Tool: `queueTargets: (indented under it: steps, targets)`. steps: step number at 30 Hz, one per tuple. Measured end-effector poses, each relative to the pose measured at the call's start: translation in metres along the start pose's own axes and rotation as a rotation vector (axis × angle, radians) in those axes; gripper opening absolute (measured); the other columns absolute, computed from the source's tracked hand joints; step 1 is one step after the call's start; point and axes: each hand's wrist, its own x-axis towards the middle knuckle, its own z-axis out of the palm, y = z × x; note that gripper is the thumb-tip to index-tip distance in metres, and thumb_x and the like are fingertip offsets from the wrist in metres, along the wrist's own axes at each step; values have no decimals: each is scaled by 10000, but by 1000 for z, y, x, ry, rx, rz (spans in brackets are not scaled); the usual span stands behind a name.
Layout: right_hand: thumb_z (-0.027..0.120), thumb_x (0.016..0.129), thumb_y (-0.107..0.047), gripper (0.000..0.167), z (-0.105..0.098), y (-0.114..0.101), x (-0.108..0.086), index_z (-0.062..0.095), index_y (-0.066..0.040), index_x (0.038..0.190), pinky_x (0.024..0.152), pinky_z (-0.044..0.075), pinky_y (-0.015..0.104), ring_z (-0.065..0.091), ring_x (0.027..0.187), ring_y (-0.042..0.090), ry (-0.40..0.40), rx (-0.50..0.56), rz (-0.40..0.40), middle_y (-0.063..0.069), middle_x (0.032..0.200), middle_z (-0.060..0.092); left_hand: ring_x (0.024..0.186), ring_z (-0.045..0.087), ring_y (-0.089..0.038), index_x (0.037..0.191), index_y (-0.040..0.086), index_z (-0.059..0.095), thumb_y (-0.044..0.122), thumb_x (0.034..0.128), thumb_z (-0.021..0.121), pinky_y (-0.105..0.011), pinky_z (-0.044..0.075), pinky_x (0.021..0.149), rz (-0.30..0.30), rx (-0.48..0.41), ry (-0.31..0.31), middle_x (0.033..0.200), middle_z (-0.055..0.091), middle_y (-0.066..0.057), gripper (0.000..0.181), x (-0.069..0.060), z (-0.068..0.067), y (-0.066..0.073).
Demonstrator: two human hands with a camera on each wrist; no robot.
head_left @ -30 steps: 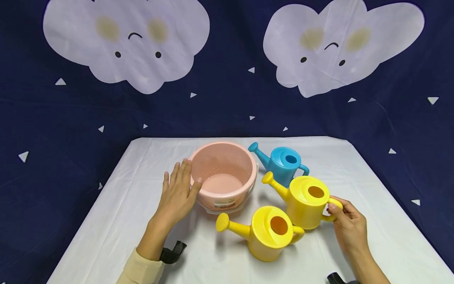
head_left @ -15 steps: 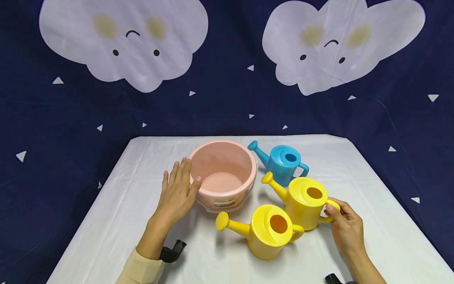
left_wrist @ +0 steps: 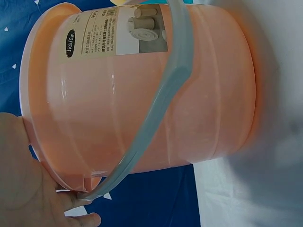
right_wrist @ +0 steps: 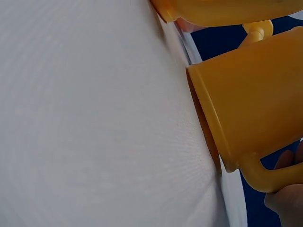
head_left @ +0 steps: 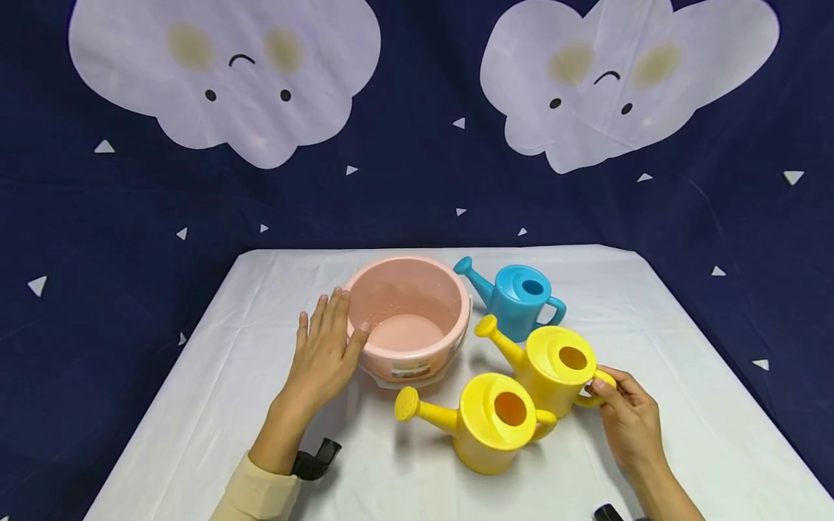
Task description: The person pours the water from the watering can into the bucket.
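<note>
My left hand (head_left: pixel 323 354) rests with straight fingers against the left rim of a pink bucket (head_left: pixel 407 354). In the left wrist view the bucket's grey carrying handle (left_wrist: pixel 156 106) hangs down its side, close to the fingertips. My right hand (head_left: pixel 630 420) pinches the handle of a yellow watering can (head_left: pixel 554 365), thumb on top. Its spout points back left. A second yellow watering can (head_left: pixel 489 427) stands just in front of it, overlapping it in the head view. Behind them is a blue watering can (head_left: pixel 519 307), right of the bucket. The right wrist view shows the held can's base near the cloth.
A white cloth (head_left: pixel 215 427) covers the table, with its back edge beyond the bucket. Behind hangs a dark blue backdrop (head_left: pixel 404 195) with cloud and triangle prints. Black camera mounts (head_left: pixel 316 459) sit at the wrists.
My right hand has moved the held yellow watering can a little left and toward the other yellow one. My left hand keeps its place at the bucket.
</note>
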Motion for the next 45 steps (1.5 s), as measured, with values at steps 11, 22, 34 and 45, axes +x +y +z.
queueTargets:
  steps: [11, 22, 34, 45]
  targets:
    - [389, 921, 166, 316, 1, -1, 2, 626, 65, 1104, 828, 522, 220, 648, 881, 139, 30, -62, 30, 58, 948, 702, 1486, 45, -319, 1520, 88, 150, 515, 995, 277, -587, -29, 1162, 2, -13, 11, 1597, 132, -109, 689, 0, -1, 0]
    - [501, 909, 104, 239, 2, -6, 4, 620, 78, 1114, 842, 491, 147, 613, 944, 58, 114, -283, 137, -28, 987, 689, 1486, 43, -315, 1522, 95, 141, 527, 993, 266, -584, -31, 1163, -2, -7, 8, 1601, 119, -96, 694, 0, -1, -1]
    - [519, 908, 86, 295, -5, -23, 15, 531, 121, 1201, 823, 485, 109, 614, 961, 22, 11, -410, 125, -40, 1041, 656, 1487, 41, -314, 1523, 98, 139, 558, 986, 226, -580, -33, 1165, -4, -6, 2, 1601, 119, -96, 712, 0, -1, -1]
    - [558, 906, 35, 323, -5, -36, 41, 525, 107, 1220, 859, 452, 83, 583, 1008, 27, -17, -517, 109, -36, 1045, 644, 1487, 37, -312, 1523, 101, 138, 531, 993, 251, -580, -35, 1165, -2, -5, 1, 1602, 114, -92, 691, 0, 0, 0]
